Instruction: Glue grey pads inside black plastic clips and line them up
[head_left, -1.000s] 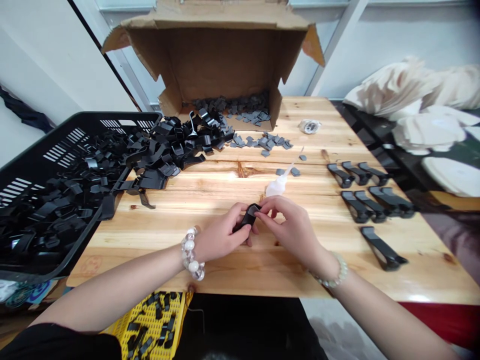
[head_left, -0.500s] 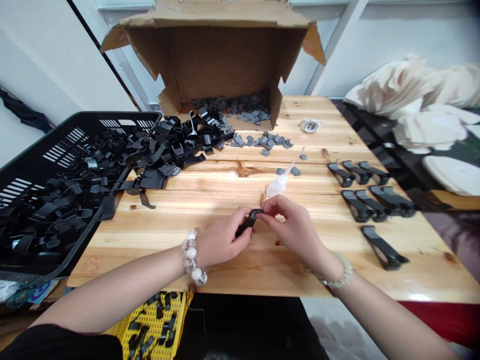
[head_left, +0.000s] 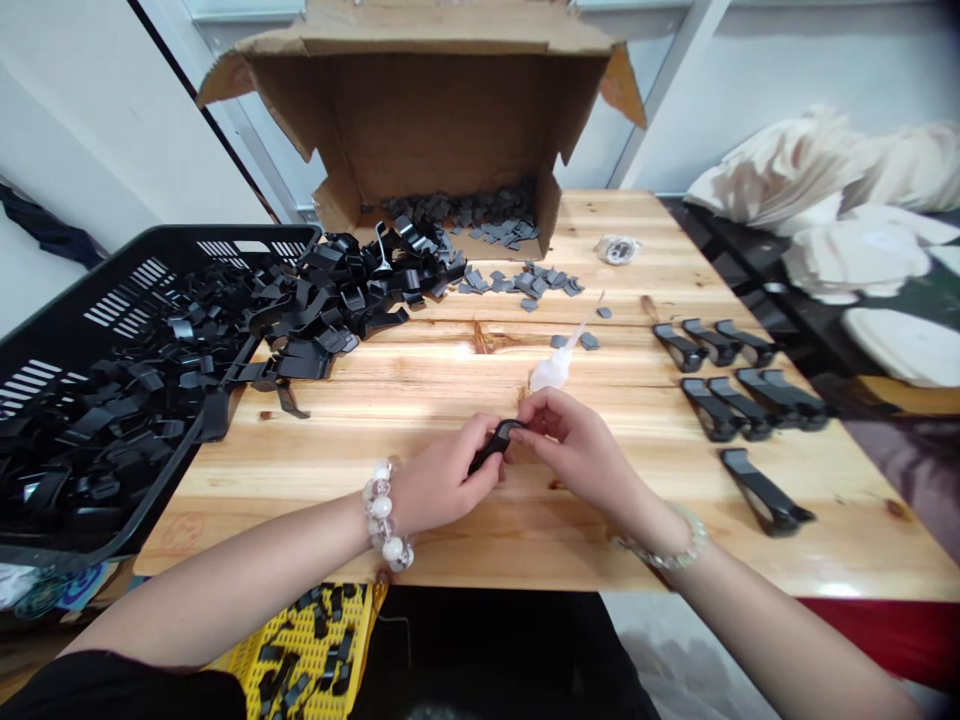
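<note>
My left hand (head_left: pixel 442 483) grips the lower end of a small black plastic clip (head_left: pixel 493 444) above the wooden table. My right hand (head_left: pixel 576 448) pinches the clip's upper end between thumb and fingers, so part of the clip is hidden. A white squeeze bottle with a long thin nozzle (head_left: pixel 551 373) lies just beyond my right hand, not touching it. Small grey pads (head_left: pixel 525 285) lie scattered further away. Several assembled black clips (head_left: pixel 761 492) stand in rows to the right.
A black slotted crate (head_left: pixel 135 250) heaped with black clips stands at the left, with more spilling onto the table. An open cardboard box (head_left: pixel 435 125) holds grey pads at the back. A yellow crate (head_left: pixel 315 640) sits below the table's front edge.
The black clip has tilted flatter between my hands, and my right hand has shifted slightly toward it. The view has drifted a little.
</note>
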